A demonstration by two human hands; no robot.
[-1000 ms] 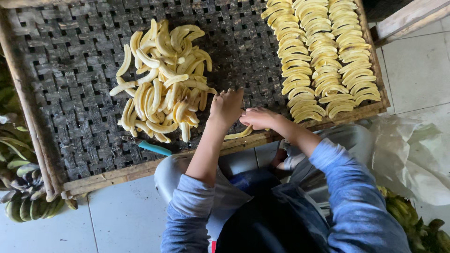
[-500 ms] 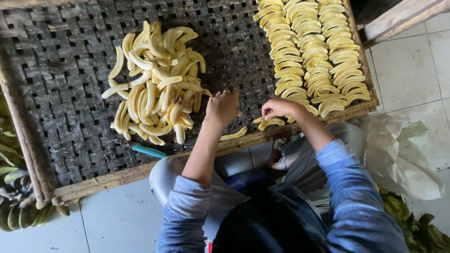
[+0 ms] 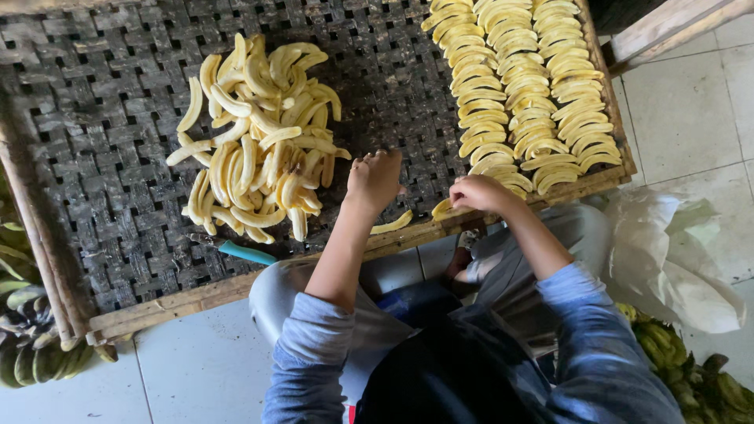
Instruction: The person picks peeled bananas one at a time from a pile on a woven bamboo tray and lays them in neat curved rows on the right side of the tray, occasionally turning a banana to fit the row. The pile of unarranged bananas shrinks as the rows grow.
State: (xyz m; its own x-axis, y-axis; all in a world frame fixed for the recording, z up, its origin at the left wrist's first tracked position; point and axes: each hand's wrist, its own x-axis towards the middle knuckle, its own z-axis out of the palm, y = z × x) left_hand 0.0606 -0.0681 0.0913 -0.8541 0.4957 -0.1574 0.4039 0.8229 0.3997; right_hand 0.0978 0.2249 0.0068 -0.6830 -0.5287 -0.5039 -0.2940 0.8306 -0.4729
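Observation:
A loose heap of peeled, yellow banana halves (image 3: 263, 145) lies on a dark woven tray (image 3: 102, 157). At the tray's right, more halves (image 3: 526, 86) are laid in three neat rows. My left hand (image 3: 374, 180) rests on the weave just right of the heap, fingers curled under; nothing shows in it. One single half (image 3: 393, 224) lies by the wooden rim below it. My right hand (image 3: 477, 192) sits at the near end of the left row, fingers closed on a banana half (image 3: 441, 209) that touches the tray.
A teal-handled knife (image 3: 243, 252) lies on the tray's near edge. Green unpeeled bananas (image 3: 31, 345) are piled on the floor at left, and more (image 3: 683, 361) at lower right. Crumpled white plastic (image 3: 675, 259) lies right of my knees.
My right hand has moved right, from beside the left hand to the near end of the rows, carrying a banana half. The left hand stayed put and curled its fingers.

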